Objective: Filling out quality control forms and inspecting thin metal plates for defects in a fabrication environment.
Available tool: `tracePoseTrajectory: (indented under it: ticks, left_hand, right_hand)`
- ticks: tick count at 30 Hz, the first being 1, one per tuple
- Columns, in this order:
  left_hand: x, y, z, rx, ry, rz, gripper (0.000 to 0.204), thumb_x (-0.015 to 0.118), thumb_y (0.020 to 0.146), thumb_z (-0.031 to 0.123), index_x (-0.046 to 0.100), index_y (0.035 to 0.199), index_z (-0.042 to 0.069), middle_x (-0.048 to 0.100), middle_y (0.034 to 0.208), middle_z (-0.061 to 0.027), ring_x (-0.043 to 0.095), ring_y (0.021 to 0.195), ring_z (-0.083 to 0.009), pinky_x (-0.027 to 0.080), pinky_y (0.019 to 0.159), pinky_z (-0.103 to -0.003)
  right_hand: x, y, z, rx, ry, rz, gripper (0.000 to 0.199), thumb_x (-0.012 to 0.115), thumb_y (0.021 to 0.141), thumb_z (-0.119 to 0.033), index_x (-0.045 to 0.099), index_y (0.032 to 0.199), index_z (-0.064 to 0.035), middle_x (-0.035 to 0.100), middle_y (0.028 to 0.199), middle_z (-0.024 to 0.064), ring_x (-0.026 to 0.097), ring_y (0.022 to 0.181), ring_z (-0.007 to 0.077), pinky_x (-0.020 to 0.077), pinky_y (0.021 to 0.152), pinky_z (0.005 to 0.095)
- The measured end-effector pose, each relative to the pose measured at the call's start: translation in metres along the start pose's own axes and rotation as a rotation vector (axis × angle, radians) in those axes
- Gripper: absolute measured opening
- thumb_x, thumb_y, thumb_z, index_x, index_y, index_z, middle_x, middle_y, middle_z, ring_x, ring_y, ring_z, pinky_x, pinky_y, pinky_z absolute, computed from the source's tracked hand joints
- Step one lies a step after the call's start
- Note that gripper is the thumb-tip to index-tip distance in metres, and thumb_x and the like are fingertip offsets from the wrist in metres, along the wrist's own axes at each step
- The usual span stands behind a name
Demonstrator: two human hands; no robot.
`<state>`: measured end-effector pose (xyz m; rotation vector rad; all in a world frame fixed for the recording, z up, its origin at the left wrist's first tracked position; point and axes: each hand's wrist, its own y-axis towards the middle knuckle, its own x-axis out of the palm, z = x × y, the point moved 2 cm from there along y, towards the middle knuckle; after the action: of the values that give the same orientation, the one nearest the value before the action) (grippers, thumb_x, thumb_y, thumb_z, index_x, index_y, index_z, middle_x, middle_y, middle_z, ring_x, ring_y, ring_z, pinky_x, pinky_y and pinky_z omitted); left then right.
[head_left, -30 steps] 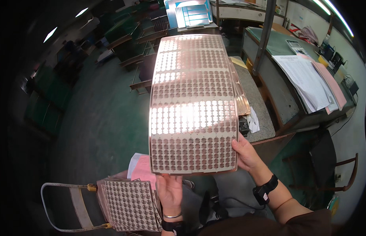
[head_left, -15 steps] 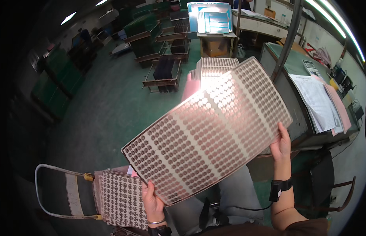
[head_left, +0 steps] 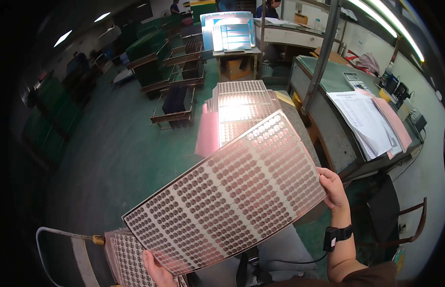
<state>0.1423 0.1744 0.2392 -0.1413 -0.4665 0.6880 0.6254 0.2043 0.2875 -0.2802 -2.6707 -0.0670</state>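
A large thin circuit board panel [head_left: 222, 201], covered with rows of small round copper-coloured pads, is held up in front of me on a slant, its right end higher. My left hand [head_left: 158, 271] grips its lower left edge, thumb on top. At the right edge, my right hand [head_left: 331, 186] is closed round the panel, with part of its fingers hidden behind it. Below the panel's left end lies a stack of panels with larger round pads [head_left: 128, 246], partly covered. Beyond the far edge, another stack of similar panels [head_left: 241, 91] reflects the light.
A pink sheet [head_left: 207, 131] hangs beside the far stack. At the lower left stands a trolley handle [head_left: 65, 233]. The bench on the right carries papers [head_left: 361, 122] and a calculator [head_left: 354, 80]. A chair [head_left: 387, 210] stands at right; racks [head_left: 172, 115] stand farther off.
Both hands have brought the panel lower and to the left in the picture, uncovering more of the far stack. The view itself has shifted, and the panel covers more of the near stack.
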Motion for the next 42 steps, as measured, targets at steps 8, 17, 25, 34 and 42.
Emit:
tracePoseTrajectory:
  ticks: [8, 17, 25, 34, 42]
  left_hand:
    - [-0.002, -0.023, 0.016, 0.116, 0.500, -0.057, 0.044, 0.047, 0.089, 0.016, 0.037, 0.129, 0.000, 0.040, 0.129, -0.0181, 0.040, 0.119, -0.0281, 0.033, 0.101, -0.041]
    - [-0.050, 0.035, 0.016, 0.368, -0.011, -0.296, 0.040, 0.039, 0.095, 0.029, 0.040, 0.122, -0.001, 0.042, 0.127, -0.0099, 0.044, 0.114, -0.0203, 0.037, 0.101, -0.042]
    - [-0.015, 0.001, 0.035, 0.337, -0.274, -0.376, 0.031, 0.050, 0.089, 0.011, 0.046, 0.117, -0.002, 0.052, 0.117, -0.0101, 0.050, 0.107, -0.0213, 0.042, 0.092, -0.035]
    - [-0.012, -0.024, 0.008, 0.435, 0.202, -0.389, 0.035, 0.051, 0.087, 0.008, 0.045, 0.119, -0.003, 0.052, 0.117, -0.0106, 0.052, 0.106, -0.0220, 0.043, 0.090, -0.034]
    - [-0.014, -0.029, -0.022, 0.498, 0.541, -0.499, 0.038, 0.053, 0.085, 0.006, 0.044, 0.120, -0.004, 0.052, 0.118, -0.0110, 0.053, 0.104, -0.0225, 0.045, 0.088, -0.034]
  right_hand:
    - [0.008, -0.006, -0.003, 0.036, -0.043, -0.062, 0.034, 0.060, 0.084, -0.013, 0.054, 0.112, 0.0067, 0.062, 0.101, 0.0109, 0.059, 0.091, 0.0133, 0.0469, 0.081, 0.0258]
    - [0.009, 0.020, -0.012, -0.237, -0.161, -0.025, 0.011, 0.058, 0.086, -0.008, 0.056, 0.096, -0.0037, 0.058, 0.104, 0.0046, 0.053, 0.096, 0.0088, 0.0428, 0.081, 0.0219]
    - [0.011, 0.032, 0.010, -0.176, 0.232, -0.117, 0.021, 0.051, 0.088, -0.010, 0.046, 0.107, -0.0017, 0.056, 0.111, 0.0138, 0.056, 0.103, 0.0181, 0.0518, 0.085, 0.0323]
    - [0.039, 0.006, -0.003, 0.159, 0.213, -0.051, 0.043, 0.036, 0.094, -0.016, 0.032, 0.132, 0.0032, 0.053, 0.121, 0.0132, 0.058, 0.101, 0.0151, 0.0473, 0.085, 0.0256]
    - [0.047, 0.021, -0.007, 0.090, 0.214, -0.115, 0.050, 0.047, 0.089, -0.012, 0.031, 0.132, 0.0074, 0.052, 0.120, 0.0161, 0.058, 0.102, 0.0162, 0.0465, 0.086, 0.0261]
